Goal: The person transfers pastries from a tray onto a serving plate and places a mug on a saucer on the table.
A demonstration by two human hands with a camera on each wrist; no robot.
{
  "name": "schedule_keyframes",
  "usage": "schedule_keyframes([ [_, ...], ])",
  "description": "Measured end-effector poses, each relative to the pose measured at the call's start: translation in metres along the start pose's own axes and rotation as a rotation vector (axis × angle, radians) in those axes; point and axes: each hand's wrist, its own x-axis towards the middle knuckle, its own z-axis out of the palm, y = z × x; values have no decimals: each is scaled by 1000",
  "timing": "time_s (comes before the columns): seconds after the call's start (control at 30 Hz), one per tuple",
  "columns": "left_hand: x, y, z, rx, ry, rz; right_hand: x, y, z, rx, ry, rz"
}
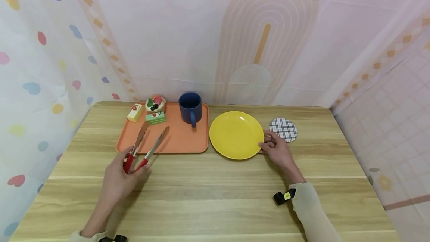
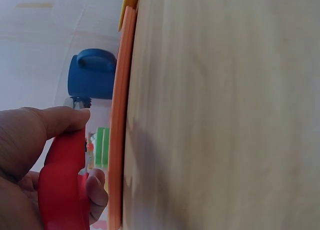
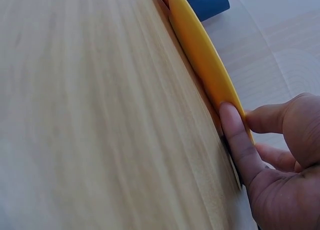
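Observation:
My left hand (image 1: 119,178) grips red-handled tongs (image 1: 155,146), their two arms spread apart over the front left of an orange tray (image 1: 188,143). Just past the tips lie a green cake slice (image 1: 155,118), a yellow cake slice (image 1: 135,112) and a fruit tart (image 1: 155,104). In the left wrist view the thumb and fingers hold the red handle (image 2: 65,180). On the right, my right hand (image 1: 277,150) pinches the right rim of a yellow plate (image 1: 236,135), thumb on top. The right wrist view has the plate (image 3: 202,50) with a finger under its edge.
A dark blue mug (image 1: 190,107) stands on the tray's right part, handle toward me. A checked round coaster (image 1: 283,129) lies behind my right hand. The wooden table (image 1: 208,197) meets a patterned cloth backdrop (image 1: 174,40) at its far edge.

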Motion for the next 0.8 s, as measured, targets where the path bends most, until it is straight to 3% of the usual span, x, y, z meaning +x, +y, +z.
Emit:
schedule_keyframes([
  [0.13,4,-2,-4,21,21,22,0,1,1,9,4,-3],
  [0.8,18,-1,-17,-21,8,5,-3,0,2,41,16,29],
])
